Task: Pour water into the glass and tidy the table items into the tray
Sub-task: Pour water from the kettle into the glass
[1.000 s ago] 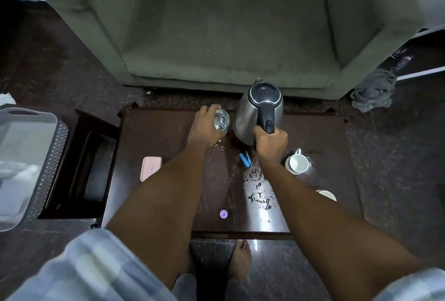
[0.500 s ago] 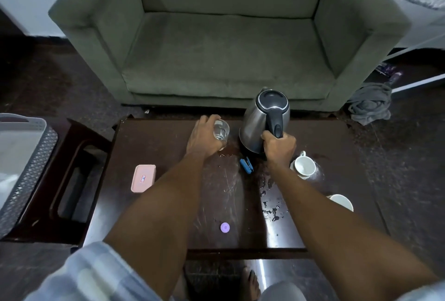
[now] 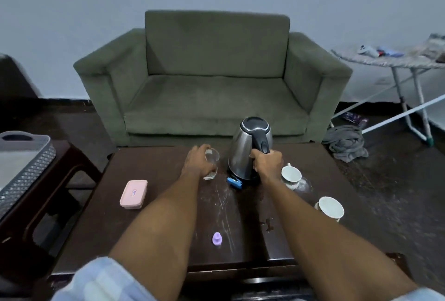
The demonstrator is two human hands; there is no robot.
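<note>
Where left hand (image 3: 196,164) wraps, glass (image 3: 212,163) half-hidden (blurred).

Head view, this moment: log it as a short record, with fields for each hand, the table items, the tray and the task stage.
left hand: left hand wrapped round the glass, which stands on the table
right hand: right hand grips the kettle by its black handle; kettle upright
loose items: pink box, blue clip, purple piece, two white cups
tray: grey tray on a side stand at left, off the table
stage: no stream visible; water level in glass unclear; nothing tidied yet
</note>
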